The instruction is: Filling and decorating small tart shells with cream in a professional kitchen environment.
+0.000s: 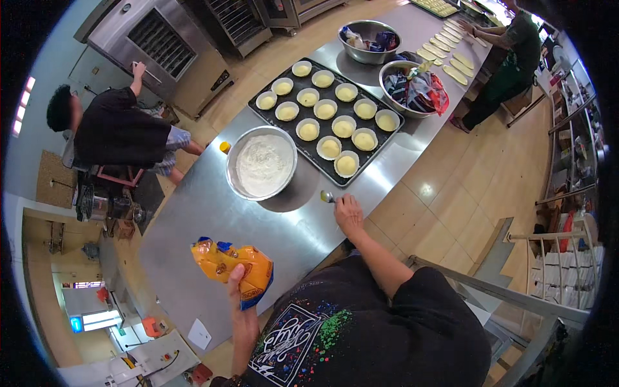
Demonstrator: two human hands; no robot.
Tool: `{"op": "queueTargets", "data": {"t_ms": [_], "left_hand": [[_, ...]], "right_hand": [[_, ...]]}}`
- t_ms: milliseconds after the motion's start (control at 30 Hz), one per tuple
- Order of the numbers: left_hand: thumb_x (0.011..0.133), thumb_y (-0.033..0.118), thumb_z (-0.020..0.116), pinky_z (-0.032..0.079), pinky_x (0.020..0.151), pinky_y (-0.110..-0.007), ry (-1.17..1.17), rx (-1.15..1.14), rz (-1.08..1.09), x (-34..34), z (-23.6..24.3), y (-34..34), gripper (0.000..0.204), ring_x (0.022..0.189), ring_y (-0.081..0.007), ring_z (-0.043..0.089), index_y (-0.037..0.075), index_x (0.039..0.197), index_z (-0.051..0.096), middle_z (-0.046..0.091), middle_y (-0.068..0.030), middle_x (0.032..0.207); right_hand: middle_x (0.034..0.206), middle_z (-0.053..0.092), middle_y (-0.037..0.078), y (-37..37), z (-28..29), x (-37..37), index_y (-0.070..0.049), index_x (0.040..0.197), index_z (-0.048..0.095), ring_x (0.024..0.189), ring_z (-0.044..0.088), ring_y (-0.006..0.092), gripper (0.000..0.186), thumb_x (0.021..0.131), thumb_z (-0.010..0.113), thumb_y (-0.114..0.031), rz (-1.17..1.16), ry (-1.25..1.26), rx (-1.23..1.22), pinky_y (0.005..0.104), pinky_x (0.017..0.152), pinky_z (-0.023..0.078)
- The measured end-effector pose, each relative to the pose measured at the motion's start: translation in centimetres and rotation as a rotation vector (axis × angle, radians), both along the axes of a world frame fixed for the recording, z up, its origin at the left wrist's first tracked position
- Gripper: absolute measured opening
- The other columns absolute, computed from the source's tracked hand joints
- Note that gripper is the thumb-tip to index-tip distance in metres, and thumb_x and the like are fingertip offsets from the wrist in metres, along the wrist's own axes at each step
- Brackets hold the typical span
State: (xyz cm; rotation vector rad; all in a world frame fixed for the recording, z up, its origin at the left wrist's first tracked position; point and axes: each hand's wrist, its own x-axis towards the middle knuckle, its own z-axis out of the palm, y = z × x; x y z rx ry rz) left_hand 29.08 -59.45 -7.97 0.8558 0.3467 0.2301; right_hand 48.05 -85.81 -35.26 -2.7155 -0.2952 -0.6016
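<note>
My left hand [238, 302] grips an orange-yellow plastic packet [225, 262] with blue ends, held up over the near edge of the table. The packet looks soft and crumpled. In my right hand [349, 214] is a spoon [327, 196], its bowl low over the steel tabletop and carrying something yellowish. Just beyond the spoon lies a black baking tray [293, 133] with several white paper cups of pale yellow batter [347, 164]. A steel bowl of white flour-like powder [263, 164] stands left of the tray.
A yellow cap [224, 147] lies beside the powder bowl. Two steel bowls [369, 54] with packets stand past the tray. A co-worker [116, 129] touches an oven [158, 48] at left; another person [516, 58] handles dough pieces [442, 42] at the far end. A white scraper [199, 334] lies near left.
</note>
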Motion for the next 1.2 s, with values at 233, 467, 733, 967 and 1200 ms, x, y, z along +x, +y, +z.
{"op": "queueTargets", "data": {"t_ms": [233, 467, 733, 967, 1200], "left_hand": [[0.087, 0.008, 0.071, 0.054, 0.103, -0.042, 0.028, 0.097, 0.004, 0.3, 3.3, -1.8, 0.059, 0.115, -0.0286, 0.066, 0.009, 0.143, 0.051, 0.065, -0.0119, 0.130], [0.077, -0.005, 0.081, 0.055, 0.103, -0.039, 0.032, 0.326, -0.116, -0.8, 3.0, -1.9, 0.078, 0.118, -0.0279, 0.066, 0.007, 0.147, 0.048, 0.065, -0.0133, 0.135], [0.074, -0.002, 0.085, 0.054, 0.103, -0.036, -0.023, 0.630, -0.219, -1.7, 3.9, 0.5, 0.080, 0.120, -0.0271, 0.065, 0.003, 0.145, 0.049, 0.061, -0.0135, 0.139], [0.067, 0.000, 0.089, 0.052, 0.105, -0.036, -0.204, 0.747, -0.385, 1.4, 9.2, -0.9, 0.087, 0.122, -0.0257, 0.064, 0.000, 0.144, 0.048, 0.059, -0.0150, 0.142], [0.062, 0.000, 0.092, 0.052, 0.104, -0.037, -0.273, 0.636, -0.489, 4.2, 10.2, -4.2, 0.093, 0.119, -0.0262, 0.065, 0.001, 0.144, 0.048, 0.058, -0.0155, 0.142]], "right_hand": [[0.121, 0.057, 0.016, 0.4, 7.2, -1.4, -0.006, 0.125, 0.057, 0.098, 0.062, 0.0334, 0.048, 0.085, 0.075, -0.025, 0.075, 0.149, 0.259, 0.0420, 0.083, 0.053], [0.164, 0.034, 0.019, 6.6, 26.1, -8.6, -0.003, 0.164, 0.018, 0.146, 0.041, 0.0311, 0.137, 0.061, 0.099, -0.044, 1.244, 0.705, 1.111, 0.0434, 0.120, 0.038], [0.145, 0.055, 0.013, 10.1, 29.5, -11.5, -0.001, 0.156, 0.030, 0.124, 0.058, 0.0242, 0.119, 0.061, 0.101, -0.016, 1.316, 0.832, 1.337, 0.0335, 0.104, 0.050], [0.124, 0.068, 0.010, 10.0, 29.7, -14.0, -0.003, 0.139, 0.052, 0.106, 0.064, 0.0219, 0.074, 0.074, 0.087, -0.010, 1.122, 0.949, 1.201, 0.0319, 0.091, 0.054], [0.118, 0.071, 0.009, 10.0, 27.6, -13.8, -0.006, 0.131, 0.061, 0.098, 0.067, 0.0246, 0.051, 0.081, 0.072, -0.007, 0.870, 0.617, 1.347, 0.0360, 0.085, 0.056]]}}
